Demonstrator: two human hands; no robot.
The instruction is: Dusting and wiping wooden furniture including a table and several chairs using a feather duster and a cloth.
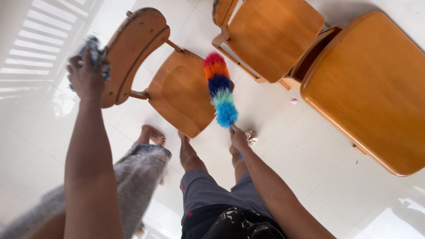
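your left hand (pixel 85 75) is clamped on a blue and white cloth (pixel 95 51), pressing it against the top rail of the near chair's curved backrest (pixel 133 48), at the rail's left end. your right hand (pixel 238 137) is closed around the handle of a rainbow feather duster (pixel 220 88), and its fluffy head lies across the right edge of that chair's seat (pixel 179 93), red tip pointing toward the far side. a second wooden chair (pixel 270 35) stands beyond it, tucked against the corner of a wooden table (pixel 372 88) on the right. everything sits on a glossy white tiled floor (pixel 301 150). another person's bare foot (pixel 151 134) and grey trouser leg stand just beside the near chair's front edge.
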